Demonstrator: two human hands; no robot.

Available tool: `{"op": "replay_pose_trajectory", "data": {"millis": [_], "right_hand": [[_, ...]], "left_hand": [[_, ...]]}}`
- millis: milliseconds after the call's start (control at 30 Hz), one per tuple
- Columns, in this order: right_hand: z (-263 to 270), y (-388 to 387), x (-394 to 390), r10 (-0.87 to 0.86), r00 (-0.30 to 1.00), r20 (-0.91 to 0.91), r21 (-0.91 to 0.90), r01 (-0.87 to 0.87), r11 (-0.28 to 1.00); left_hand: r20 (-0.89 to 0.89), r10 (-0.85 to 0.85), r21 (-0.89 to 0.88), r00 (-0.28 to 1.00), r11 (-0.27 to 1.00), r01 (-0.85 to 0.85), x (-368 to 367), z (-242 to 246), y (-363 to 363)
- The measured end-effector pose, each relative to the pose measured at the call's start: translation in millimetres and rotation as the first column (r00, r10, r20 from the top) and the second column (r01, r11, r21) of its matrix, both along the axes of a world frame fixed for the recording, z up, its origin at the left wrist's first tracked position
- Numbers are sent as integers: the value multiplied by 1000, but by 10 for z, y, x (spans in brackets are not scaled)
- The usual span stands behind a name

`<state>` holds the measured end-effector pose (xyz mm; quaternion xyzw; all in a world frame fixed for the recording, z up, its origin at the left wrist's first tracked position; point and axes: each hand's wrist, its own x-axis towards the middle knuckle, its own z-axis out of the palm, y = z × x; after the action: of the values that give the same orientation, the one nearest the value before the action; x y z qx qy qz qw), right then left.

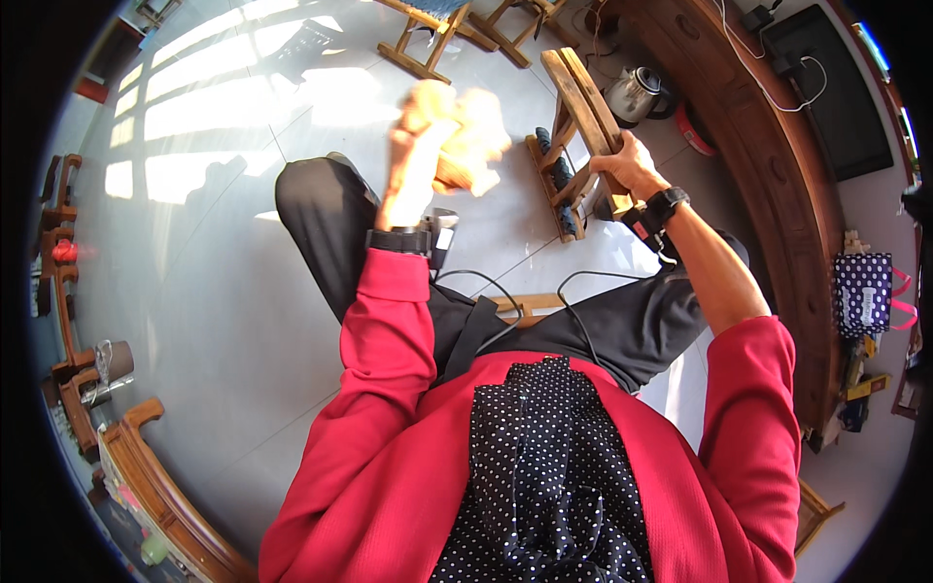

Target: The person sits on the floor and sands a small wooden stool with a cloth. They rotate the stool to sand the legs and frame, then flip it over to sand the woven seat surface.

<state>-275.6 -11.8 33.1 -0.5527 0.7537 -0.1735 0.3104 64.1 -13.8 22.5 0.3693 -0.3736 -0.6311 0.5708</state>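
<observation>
My left hand (415, 153), raised over the tiled floor, is closed around a bunched orange-brown cloth (470, 153). The hand and cloth are blurred and brightly sunlit. My right hand (633, 169) grips the upper wooden rails of a folding stool (583, 95), which is tipped on its side. Its fingers wrap over the paired rails near their lower end. Dark blue woven cord (561, 175) runs along another rail of that stool. Each wrist wears a black strap with a device, and dark cables lead from them across my lap.
An electric kettle (635, 95) stands on the floor just beyond the held stool, beside a red object (696, 130). Another folding stool (415, 62) is ahead. A long wooden cabinet (758, 146) lines the right side. A wooden bench (164, 481) stands at the lower left.
</observation>
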Motion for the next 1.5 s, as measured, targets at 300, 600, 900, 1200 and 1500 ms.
{"op": "replay_pose_trajectory", "data": {"millis": [300, 600, 900, 1200, 1500], "right_hand": [[427, -122, 287, 730, 650, -213, 27, -743, 669], [208, -252, 308, 837, 310, -452, 65, -924, 378], [-438, -169, 52, 34, 967, -251, -432, -143, 891], [-731, 339, 1068, -362, 399, 843, 314, 183, 932], [-533, 558, 998, -341, 565, 751, 171, 333, 927]], "left_hand": [[8, 513, 116, 858, 852, -510, 712, 100, 41], [64, 540, 162, 839, 824, -543, 1027, -168, 238], [49, 521, 179, 852, 835, -521, 1008, -262, 252], [107, -72, 234, 992, 971, 46, 652, -393, 125], [14, -589, 268, 808, 781, 565, -112, -376, 429]]}}
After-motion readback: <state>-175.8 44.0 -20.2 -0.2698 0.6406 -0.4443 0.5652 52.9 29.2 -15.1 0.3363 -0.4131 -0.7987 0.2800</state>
